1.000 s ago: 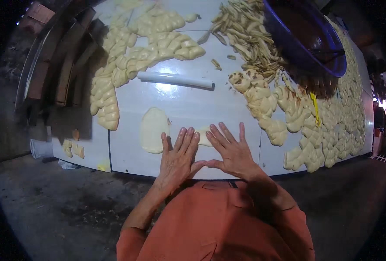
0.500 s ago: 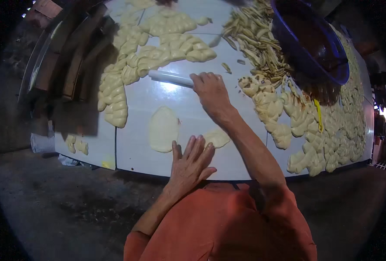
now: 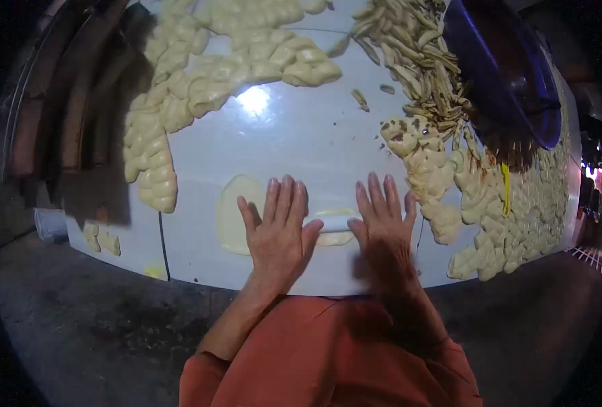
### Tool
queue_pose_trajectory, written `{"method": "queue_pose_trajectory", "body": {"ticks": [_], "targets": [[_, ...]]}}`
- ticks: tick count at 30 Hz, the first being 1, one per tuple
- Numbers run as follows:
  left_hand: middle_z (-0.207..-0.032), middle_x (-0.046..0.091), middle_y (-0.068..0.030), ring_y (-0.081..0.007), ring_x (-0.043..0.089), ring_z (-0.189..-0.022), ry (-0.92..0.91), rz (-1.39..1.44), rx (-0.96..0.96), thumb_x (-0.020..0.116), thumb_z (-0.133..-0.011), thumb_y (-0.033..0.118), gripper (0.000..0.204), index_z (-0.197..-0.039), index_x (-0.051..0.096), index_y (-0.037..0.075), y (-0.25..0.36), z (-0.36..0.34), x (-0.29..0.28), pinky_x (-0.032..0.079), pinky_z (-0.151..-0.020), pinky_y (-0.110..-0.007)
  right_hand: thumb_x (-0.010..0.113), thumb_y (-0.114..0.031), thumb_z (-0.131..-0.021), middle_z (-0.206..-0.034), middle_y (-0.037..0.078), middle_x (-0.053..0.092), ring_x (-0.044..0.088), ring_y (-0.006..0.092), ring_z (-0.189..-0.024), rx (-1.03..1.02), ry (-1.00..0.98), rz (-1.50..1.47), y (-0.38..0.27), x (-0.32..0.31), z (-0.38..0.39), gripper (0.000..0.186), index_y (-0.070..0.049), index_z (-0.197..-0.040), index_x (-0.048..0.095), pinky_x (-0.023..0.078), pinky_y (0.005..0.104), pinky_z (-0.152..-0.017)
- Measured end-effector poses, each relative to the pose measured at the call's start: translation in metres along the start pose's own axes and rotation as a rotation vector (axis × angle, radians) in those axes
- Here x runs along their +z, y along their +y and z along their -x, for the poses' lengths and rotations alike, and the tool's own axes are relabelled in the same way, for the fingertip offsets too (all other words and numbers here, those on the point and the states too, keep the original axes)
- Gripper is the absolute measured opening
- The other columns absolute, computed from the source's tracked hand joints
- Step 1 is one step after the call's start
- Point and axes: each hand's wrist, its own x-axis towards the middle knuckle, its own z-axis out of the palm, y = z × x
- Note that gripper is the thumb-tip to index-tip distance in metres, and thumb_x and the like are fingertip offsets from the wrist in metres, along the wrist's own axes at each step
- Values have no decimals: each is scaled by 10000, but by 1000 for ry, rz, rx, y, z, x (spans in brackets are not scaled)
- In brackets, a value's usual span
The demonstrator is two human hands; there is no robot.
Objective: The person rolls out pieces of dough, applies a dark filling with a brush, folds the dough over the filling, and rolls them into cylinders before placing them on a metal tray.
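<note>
A white rolling pin (image 3: 333,224) lies crosswise close to the table's near edge, on top of a small piece of dough (image 3: 335,239). My left hand (image 3: 278,227) rests flat over its left end, fingers stretched forward. Over the right end lies my right hand (image 3: 386,224), its fingers also straight and spread. Both palms press on the pin without wrapping round it. A flattened oval dough sheet (image 3: 232,216) is beside my left hand, its right side partly hidden by that hand.
Dough pieces (image 3: 155,146) are heaped at the left and far side. Light-coloured strips (image 3: 409,61) are piled at the far right, by a dark blue basin (image 3: 552,129). More dough (image 3: 497,247) and a yellow tool (image 3: 506,186) lie right. Dark wooden boards (image 3: 77,122) stand left.
The rolling pin has come from the far middle of the table to the near dough piece. My right hand moved back with it and unwrapped; my left hand now lies on the pin.
</note>
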Motion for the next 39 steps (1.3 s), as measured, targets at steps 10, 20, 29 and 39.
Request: {"method": "queue_pose_trajectory", "body": {"ticks": [10,20,29,39], "targets": [[-1560,433,-232,-414,301,-1507,298,-158,70,576,-1000,447,623,-1506,495,93,-35,-146,13,147,-1117,-800,570,-415,-1005,-1594,214,373,262,426,-1510,-50,312,87,26,-1,-129,557,-159,-1497,521,163,664,-1196],[-1617,332,-273,-467,244,-1527,94,64,228,644,-947,487,785,-1577,390,95,-25,-73,-8,220,-1166,-712,708,-350,-917,-1213,140,635,612,328,-1084,-335,-78,-297,28,-43,-27,481,-113,-1330,641,480,454,-916],[-1560,446,-249,-411,392,-1473,-5,74,153,599,-980,444,687,-1511,469,27,0,28,-1,259,-1153,-689,689,-399,-932,-1543,111,496,456,325,-1415,-159,8,-69,0,1,51,599,-194,-1475,541,332,548,-1152],[-1629,375,-193,-388,311,-1524,28,-39,106,622,-977,462,707,-1551,446,89,14,63,-6,45,-1140,-787,787,-347,-845,-1149,28,603,564,235,-1070,-183,149,-83,9,2,60,567,-209,-1374,640,383,503,-983]]}}
